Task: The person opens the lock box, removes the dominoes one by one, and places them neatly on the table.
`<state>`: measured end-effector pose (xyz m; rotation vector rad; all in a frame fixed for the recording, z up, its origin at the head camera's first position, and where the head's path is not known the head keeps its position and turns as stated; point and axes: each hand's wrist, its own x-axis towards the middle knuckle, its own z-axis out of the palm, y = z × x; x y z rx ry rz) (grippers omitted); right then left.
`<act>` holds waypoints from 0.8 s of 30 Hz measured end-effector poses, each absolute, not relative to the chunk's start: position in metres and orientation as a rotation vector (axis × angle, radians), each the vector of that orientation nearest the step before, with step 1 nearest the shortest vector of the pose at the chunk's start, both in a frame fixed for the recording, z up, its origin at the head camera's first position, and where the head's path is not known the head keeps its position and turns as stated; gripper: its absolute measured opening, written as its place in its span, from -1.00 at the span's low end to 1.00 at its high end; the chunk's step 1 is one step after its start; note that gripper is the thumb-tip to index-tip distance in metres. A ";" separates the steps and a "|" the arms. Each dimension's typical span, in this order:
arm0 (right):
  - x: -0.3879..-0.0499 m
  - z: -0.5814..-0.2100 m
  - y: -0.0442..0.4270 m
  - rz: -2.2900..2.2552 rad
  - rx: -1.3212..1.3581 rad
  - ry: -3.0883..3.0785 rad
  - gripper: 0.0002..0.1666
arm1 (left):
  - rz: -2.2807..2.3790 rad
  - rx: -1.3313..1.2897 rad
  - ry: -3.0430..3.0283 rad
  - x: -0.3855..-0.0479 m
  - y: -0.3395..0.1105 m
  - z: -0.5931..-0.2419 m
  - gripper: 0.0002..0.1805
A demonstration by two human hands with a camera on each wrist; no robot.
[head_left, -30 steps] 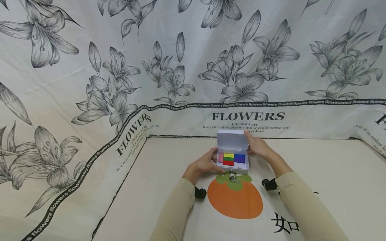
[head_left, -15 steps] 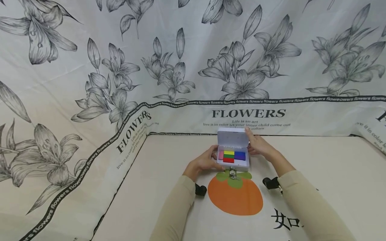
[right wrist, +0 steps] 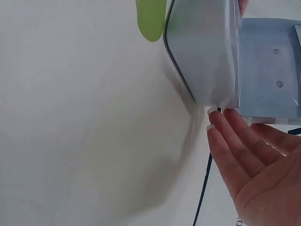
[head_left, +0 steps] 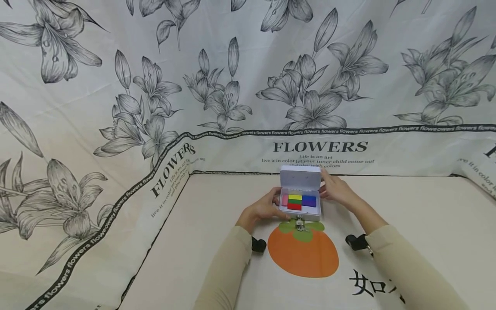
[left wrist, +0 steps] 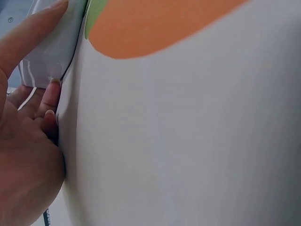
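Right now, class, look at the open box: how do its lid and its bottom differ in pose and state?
The lid stands raised at the back, while the bottom sits flat on the table. The bottom holds coloured blocks; the lid holds none. The left hand grips the bottom at a corner, not the lid. Both are pale and roughly rectangular.

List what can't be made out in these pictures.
Head view: metal piece on the box, too small for detail.
Head view: part of the writing, covered by the right sleeve.
Left wrist view: most of the box, cut off by two edges.
Right wrist view: the blocks, hidden by the box itself.
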<state>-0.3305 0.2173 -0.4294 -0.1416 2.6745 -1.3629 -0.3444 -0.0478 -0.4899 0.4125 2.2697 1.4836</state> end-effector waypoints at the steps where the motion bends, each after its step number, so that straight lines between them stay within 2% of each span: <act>1: -0.330 -0.429 0.219 -1.362 -0.150 2.671 0.13 | 1.485 0.415 2.270 -0.344 -0.048 -0.490 0.08; 4: -0.326 -0.428 0.221 -1.319 -0.163 2.696 0.03 | 1.488 0.423 2.274 -0.344 -0.047 -0.488 0.09; 11: -0.314 -0.428 0.227 -1.141 -0.277 2.838 -0.35 | 1.476 0.407 2.282 -0.343 -0.047 -0.488 0.09; 19: -0.303 -0.431 0.226 -1.083 -0.412 2.941 -0.52 | 1.472 0.432 2.286 -0.342 -0.049 -0.488 0.10; 24: -0.296 -0.428 0.219 -1.115 -0.513 2.951 -0.51 | 1.458 0.426 2.306 -0.342 -0.048 -0.488 0.11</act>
